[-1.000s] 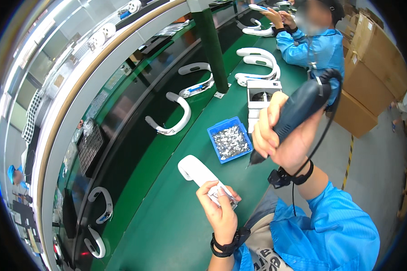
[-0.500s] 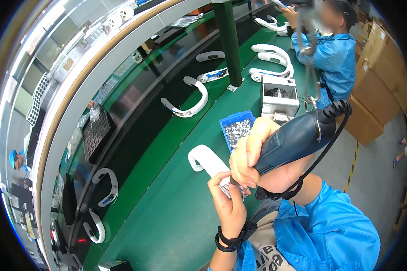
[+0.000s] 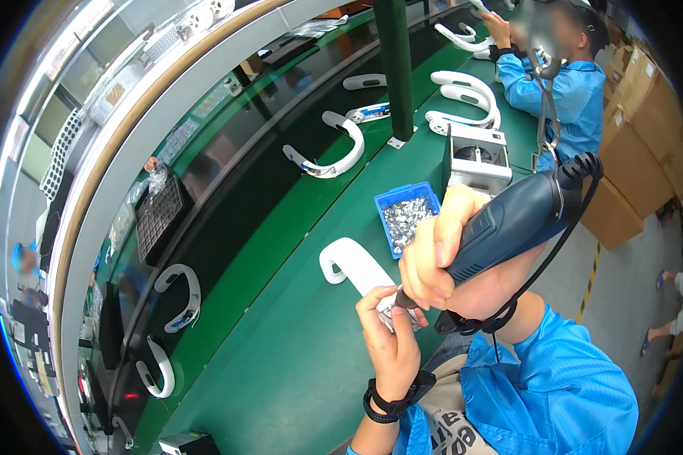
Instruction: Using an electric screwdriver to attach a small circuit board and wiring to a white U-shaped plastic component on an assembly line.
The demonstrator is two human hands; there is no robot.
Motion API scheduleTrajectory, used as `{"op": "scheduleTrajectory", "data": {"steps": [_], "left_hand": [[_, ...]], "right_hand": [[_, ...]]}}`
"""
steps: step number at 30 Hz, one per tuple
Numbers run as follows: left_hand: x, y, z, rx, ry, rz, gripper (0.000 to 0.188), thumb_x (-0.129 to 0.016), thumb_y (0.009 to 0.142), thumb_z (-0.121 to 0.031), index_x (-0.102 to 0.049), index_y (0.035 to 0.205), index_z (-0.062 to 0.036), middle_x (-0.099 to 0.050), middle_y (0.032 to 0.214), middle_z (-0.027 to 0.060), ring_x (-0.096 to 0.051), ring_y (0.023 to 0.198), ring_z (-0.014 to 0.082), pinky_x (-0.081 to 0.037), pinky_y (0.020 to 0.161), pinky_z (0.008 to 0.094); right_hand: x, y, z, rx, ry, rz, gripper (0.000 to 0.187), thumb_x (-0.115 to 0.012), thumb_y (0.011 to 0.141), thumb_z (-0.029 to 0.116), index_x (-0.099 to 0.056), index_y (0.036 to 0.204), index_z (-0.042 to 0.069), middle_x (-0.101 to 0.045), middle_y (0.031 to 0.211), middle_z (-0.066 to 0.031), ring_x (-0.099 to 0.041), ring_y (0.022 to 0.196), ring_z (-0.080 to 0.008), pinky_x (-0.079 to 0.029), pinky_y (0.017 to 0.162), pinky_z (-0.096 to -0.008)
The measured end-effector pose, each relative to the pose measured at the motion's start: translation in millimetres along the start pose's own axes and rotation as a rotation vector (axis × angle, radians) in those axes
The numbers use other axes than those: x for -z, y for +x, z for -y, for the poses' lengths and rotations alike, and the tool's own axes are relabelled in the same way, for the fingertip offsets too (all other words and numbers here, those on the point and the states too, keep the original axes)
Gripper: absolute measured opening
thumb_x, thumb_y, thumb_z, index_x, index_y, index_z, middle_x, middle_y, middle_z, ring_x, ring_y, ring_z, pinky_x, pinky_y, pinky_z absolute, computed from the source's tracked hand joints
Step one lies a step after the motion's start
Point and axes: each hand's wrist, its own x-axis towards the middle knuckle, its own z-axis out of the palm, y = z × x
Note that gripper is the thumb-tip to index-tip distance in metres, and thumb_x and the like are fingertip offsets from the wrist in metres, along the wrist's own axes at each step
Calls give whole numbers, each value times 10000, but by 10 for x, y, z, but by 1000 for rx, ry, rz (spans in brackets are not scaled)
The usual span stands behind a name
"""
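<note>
My right hand is wrapped round a dark blue electric screwdriver with a black cord at its back end. Its tip points down and left, at the near end of a white curved plastic housing. That near end is pinched in the fingers of my left hand. The exact spot where the tip meets the housing is hidden by my fingers. Just beyond my right hand sits a blue bin full of small shiny metal parts.
A metal box-shaped device stands behind the bin, near a dark green post. More white curved housings lie on the green table and the dark belt at left. A co-worker in blue stands at the far right, beside cardboard boxes.
The view has shifted slightly, so the bench appears a little displaced. Both hands keep their hold on the screwdriver and the housing.
</note>
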Motion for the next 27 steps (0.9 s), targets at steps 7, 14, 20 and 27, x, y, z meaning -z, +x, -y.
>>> {"op": "scheduleTrajectory", "data": {"steps": [7, 14, 20, 27], "left_hand": [[84, 2, 0, -8, 28, 35, 250, -380, 1071, 2, -370, 1320, -20, -592, 977, 109, -629, 745, 162, -539, 678, 291], [140, -51, 4, 35, -22, 28, 281, -413, 1048, 16, -392, 1327, -4, -592, 1043, 123, -630, 814, 193, -539, 768, 317], [218, -93, 172, -343, 412, -104, 290, -521, 1048, -79, -457, 1316, 13, -639, 1098, 143, -661, 959, 218, -520, 855, 344], [263, -101, -108, -143, 96, -99, 260, -472, 1056, -47, -431, 1304, 19, -654, 864, 90, -662, 756, 157, -543, 714, 309]], "right_hand": [[40, -3, -75, -5, -53, -64, 861, -459, 858, 902, -515, 959, 48, -537, 629, -106, -535, 517, -254, -459, 498, -390], [-150, -71, -38, -161, -115, -16, 729, -545, 950, 713, -614, 953, -12, -612, 717, -174, -583, 622, -276, -482, 567, -420], [-492, -63, -206, -194, -317, -168, 251, -732, 938, 175, -672, 841, -49, -655, 758, -145, -645, 717, -249, -520, 642, -372], [-472, 11, -510, -207, -133, -158, 819, -456, 947, 795, -550, 761, 3, -558, 617, -111, -523, 509, -173, -420, 424, -284]]}}
